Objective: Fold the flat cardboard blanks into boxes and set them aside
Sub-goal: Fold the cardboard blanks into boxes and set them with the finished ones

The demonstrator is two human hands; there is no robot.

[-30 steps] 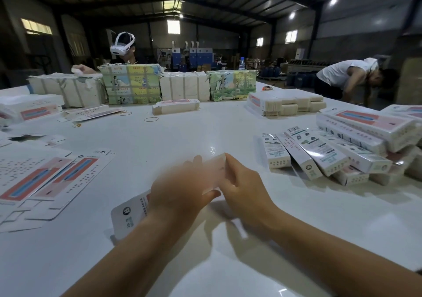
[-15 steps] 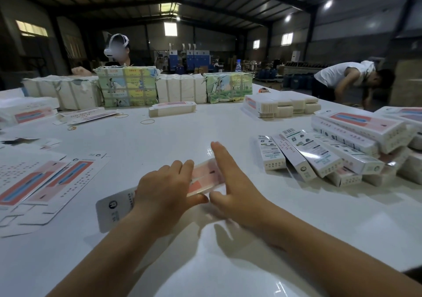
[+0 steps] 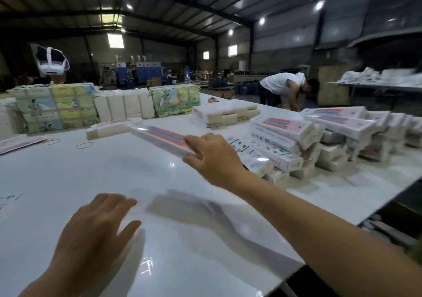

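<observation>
My right hand [image 3: 212, 157] reaches out over the white table [image 3: 114, 171] and grips one end of a long folded box [image 3: 159, 138], white with a pink and blue stripe, held in the air just left of the pile of folded boxes [image 3: 296, 141]. My left hand [image 3: 96, 228] hovers low over the table near me, fingers spread and holding nothing. A corner of a flat blank [image 3: 18, 140] shows at the far left edge.
Wrapped bundles [image 3: 54, 107] and white stacks [image 3: 124, 107] line the table's far side, with a lone box [image 3: 109, 129] and rubber bands [image 3: 84, 145] before them. A person in white [image 3: 283, 86] bends beyond the table; another with a headset [image 3: 51, 64] stands far left. The table edge runs diagonally at the right.
Both hands were working the box near me. Now my right hand has carried it up and away toward the pile on the right, and my left hand has let go. The view has swung right.
</observation>
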